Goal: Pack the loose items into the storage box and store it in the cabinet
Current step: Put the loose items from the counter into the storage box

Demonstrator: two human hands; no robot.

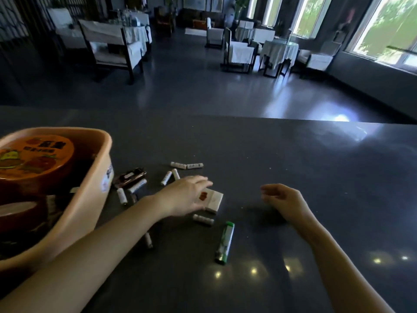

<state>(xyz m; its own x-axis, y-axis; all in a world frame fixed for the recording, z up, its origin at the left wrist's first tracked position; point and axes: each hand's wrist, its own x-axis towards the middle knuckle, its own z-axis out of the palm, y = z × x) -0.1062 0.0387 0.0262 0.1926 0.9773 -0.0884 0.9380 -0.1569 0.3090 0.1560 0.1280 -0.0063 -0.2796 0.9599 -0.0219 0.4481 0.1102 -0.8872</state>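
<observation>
Holding orange-lidded tub point(38, 157) — storage box point(90, 211), batteries point(166, 178) beside

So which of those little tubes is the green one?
The big tube lying nearest the person, just this side of the white box. It is green and longer; the other tubes are small and white.

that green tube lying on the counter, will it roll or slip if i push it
The green tube lies on its side on the glossy counter and looks rounded, so a sideways nudge would probably roll it. It seems rigid and small, likely light. Its shiny surface may be slightly slippery to pinch.
</observation>
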